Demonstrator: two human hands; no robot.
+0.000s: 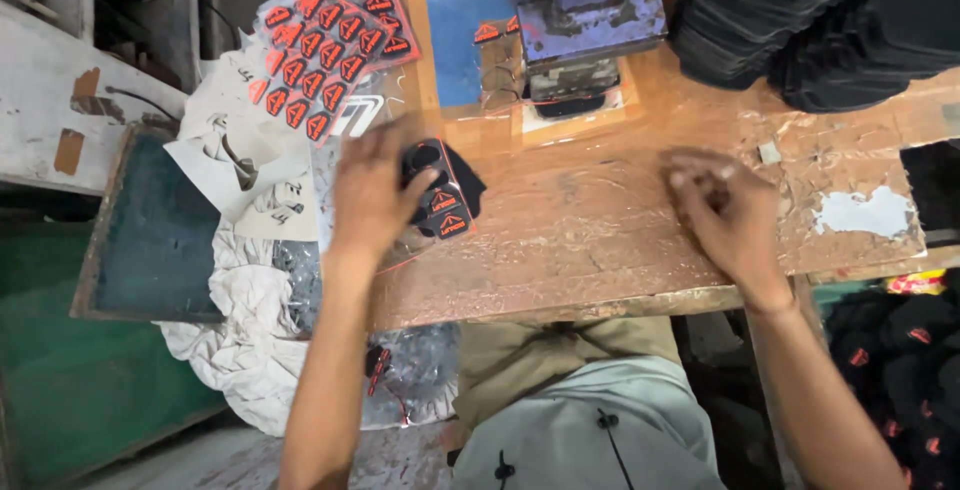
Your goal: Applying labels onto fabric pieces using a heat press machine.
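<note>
From my remote seat, far left I see a dark framed board (150,220) beside crumpled white cloth (250,330); above it lies a clear sheet of red-and-black badges (325,50); my left hand (372,195) lies flat over a small black fabric piece (445,190) with red badges on it, fingers spread and pressing it to the wooden tabletop (580,240); the piece sits just in front of the blue press (580,10); my right hand (725,205) rests on bare wood, its grip curled loosely around nothing I can make out; stacked black fabric (800,30) sits far right; I judge the badges could shift if the palm drags, and fingers near the press risk a pinch.
</note>
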